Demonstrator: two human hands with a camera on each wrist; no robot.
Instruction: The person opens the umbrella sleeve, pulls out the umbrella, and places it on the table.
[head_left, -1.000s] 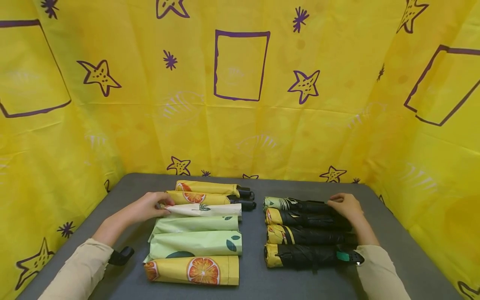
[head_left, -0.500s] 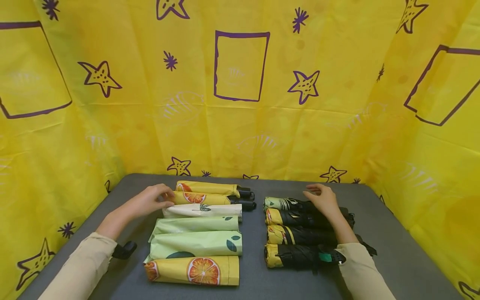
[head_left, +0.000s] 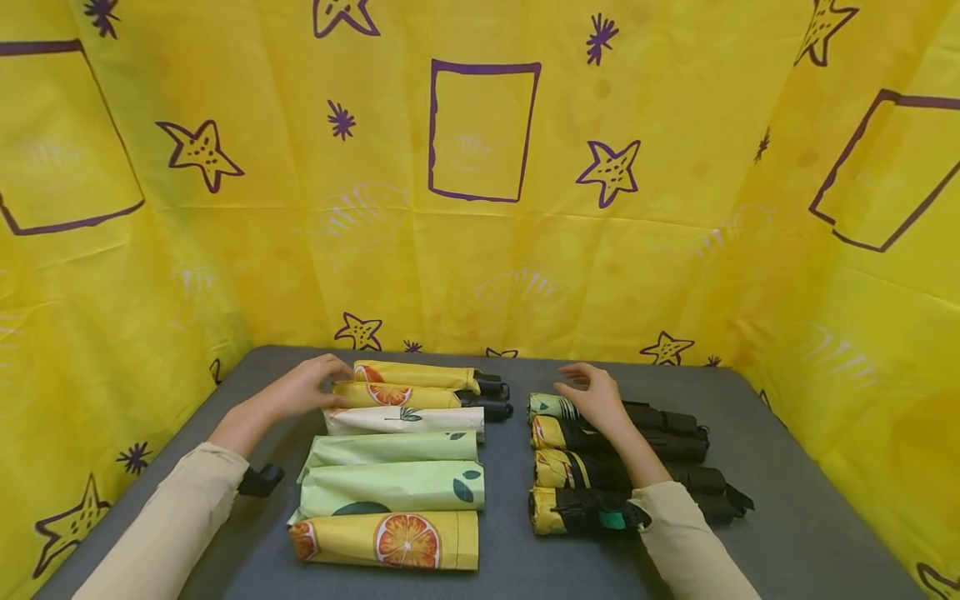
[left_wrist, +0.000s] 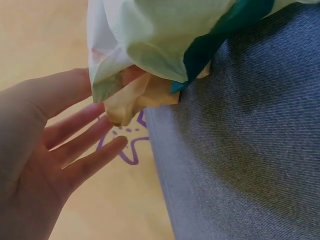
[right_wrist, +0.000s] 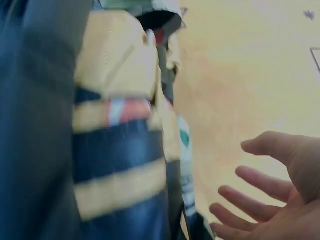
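Note:
My left hand (head_left: 311,385) is at the left end of a yellow orange-print umbrella sleeve (head_left: 405,397), from which a black umbrella handle (head_left: 487,408) sticks out. In the left wrist view its fingers (left_wrist: 82,170) are spread and fairly straight; the thumb tip is hidden behind the sleeves. Above the far end of the right-hand row hovers my right hand (head_left: 596,396), fingers loosely bent, holding nothing. Beneath it lies a folded umbrella (head_left: 553,406) with a light green end. In the right wrist view the right hand (right_wrist: 280,190) is apart from the umbrellas.
Nearer me on the left lie a white sleeve (head_left: 405,421), two light green sleeves (head_left: 397,483) and a yellow orange-print sleeve (head_left: 397,542). Several black folded umbrellas (head_left: 577,510) form the right row. Another sleeved umbrella (head_left: 412,375) lies at the back. Yellow cloth (head_left: 480,275) surrounds the grey table (head_left: 510,550).
My right hand has moved left along the far umbrella, from its handle end toward its green end. The left hand has shifted slightly away from me, from the white sleeve to the yellow one.

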